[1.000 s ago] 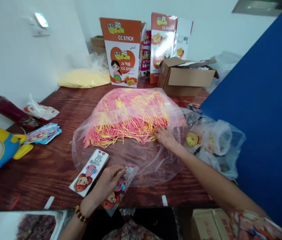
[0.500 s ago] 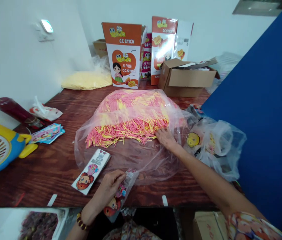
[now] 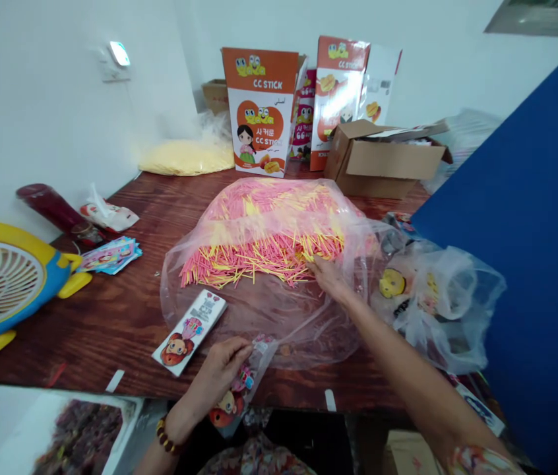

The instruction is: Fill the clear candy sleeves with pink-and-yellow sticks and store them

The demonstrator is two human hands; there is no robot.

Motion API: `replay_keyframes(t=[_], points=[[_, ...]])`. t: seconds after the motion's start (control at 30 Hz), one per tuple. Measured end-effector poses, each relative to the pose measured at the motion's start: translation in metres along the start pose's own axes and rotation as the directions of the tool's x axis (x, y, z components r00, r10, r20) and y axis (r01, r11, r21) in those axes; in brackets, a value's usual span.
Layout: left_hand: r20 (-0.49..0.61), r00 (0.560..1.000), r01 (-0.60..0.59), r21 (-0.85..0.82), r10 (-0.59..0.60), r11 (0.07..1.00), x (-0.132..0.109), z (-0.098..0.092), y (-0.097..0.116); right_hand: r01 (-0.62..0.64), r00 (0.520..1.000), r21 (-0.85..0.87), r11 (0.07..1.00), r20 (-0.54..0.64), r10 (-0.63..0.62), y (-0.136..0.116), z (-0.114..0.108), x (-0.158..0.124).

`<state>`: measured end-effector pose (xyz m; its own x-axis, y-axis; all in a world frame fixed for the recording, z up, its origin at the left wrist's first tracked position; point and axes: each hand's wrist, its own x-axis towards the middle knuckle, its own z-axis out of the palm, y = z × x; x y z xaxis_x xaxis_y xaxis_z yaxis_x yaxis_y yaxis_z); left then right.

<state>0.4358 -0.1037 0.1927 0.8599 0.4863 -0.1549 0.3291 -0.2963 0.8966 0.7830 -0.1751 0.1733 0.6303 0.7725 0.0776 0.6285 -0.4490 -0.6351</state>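
L hand (image 3: 227, 363) nr front edge of bench (image 3: 115, 310), L of ctr: thumb & fingers pinched together on top end of a clear pouch (image 3: 244, 381) w/ printed girl; its lower end hangs past the front edge. R hand (image 3: 327, 274) out over mid-bench, fingers part-curled, tips at R end of the pink & yellow sticks (image 3: 259, 254); tips are partly lost among them, so can't tell if it grips any.

Sticks are heaped in a big clear bag (image 3: 303, 323), mid-bench, mouth toward front edge. Pouch stack (image 3: 190, 332) lies flat L of L hand, btwn bag mouth & front edge.

Also: yellow/blue fan (image 3: 59, 277) toward front L corner, blue packets (image 3: 112, 255) nr L edge, CC STICK carton (image 3: 259, 125) upright at back edge, open cardboard box (image 3: 390, 161) nr back R corner, crumpled plastic bag (image 3: 471, 330) at R edge.
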Motion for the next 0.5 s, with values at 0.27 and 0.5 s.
replay_keyframes(t=[0.27, 0.5], points=[[-0.033, 0.999, 0.039, -0.026, -0.04, 0.999, -0.004, -0.002, -0.009, -0.083, 0.996, 0.33, 0.94, -0.007, 0.091, -0.013, 0.028, -0.003], [-0.04, 0.999, 0.028, -0.011, -0.029, 1.0, -0.006, -0.001, -0.011, 0.043, 0.999, -0.061, 0.997, 0.023, -0.042, -0.002, 0.0, 0.004]])
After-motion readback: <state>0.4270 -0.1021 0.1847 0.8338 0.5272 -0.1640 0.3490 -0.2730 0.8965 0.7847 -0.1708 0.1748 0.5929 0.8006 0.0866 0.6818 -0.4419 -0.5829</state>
